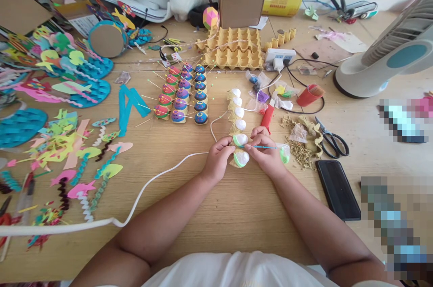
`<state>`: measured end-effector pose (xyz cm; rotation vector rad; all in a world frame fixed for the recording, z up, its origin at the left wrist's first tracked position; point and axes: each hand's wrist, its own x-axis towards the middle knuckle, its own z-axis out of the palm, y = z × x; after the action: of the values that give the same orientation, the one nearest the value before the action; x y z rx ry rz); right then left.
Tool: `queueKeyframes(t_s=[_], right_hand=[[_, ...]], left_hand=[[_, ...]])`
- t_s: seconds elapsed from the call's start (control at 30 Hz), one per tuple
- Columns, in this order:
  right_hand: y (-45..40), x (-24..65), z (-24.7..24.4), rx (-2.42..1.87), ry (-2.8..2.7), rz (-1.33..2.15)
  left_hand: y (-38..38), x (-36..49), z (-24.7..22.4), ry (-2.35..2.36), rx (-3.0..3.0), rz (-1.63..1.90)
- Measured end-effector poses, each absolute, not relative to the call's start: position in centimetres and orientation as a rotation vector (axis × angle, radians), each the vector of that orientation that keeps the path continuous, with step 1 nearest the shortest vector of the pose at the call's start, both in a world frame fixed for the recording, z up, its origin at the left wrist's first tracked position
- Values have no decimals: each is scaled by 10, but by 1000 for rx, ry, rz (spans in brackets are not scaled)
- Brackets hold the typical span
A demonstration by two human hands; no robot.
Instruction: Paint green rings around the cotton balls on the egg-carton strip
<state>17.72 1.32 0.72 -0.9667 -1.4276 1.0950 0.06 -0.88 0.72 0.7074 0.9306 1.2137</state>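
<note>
A strip of egg-carton cups (233, 115) stands in front of me, its several cups filled with white clay domes (240, 124). Bright green clay (237, 159) edges the two nearest cups. My left hand (216, 160) pinches the side of the second-nearest cup, thumb and fingers closed on it. In my right hand (267, 154) is a thin blue stick-like tool (265, 146), its tip at that same cup's green edge. By the right hand lies a small bag of green clay (284, 154). Painted caterpillar-like strips (181, 93) in red, purple and blue stand further left.
Scissors (333, 140), a black phone (338, 190), a red utility knife (267, 119) and carton scraps (304, 142) lie to the right. A fan (382, 52) stands beyond. Paper cut-outs (64, 138) spread leftward; a white cable (158, 174) crosses the table. Egg trays (233, 48) sit behind.
</note>
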Motion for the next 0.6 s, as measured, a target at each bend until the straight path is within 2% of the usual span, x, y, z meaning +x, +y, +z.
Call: queueKeyframes(t_s=[0.27, 0.6], right_hand=[[14, 177, 1, -916, -1291, 1132], [13, 175, 4, -950, -1314, 1116]], left_hand=[[-6, 6, 25, 929, 508, 1234], [-5, 7, 24, 858, 420, 1233]])
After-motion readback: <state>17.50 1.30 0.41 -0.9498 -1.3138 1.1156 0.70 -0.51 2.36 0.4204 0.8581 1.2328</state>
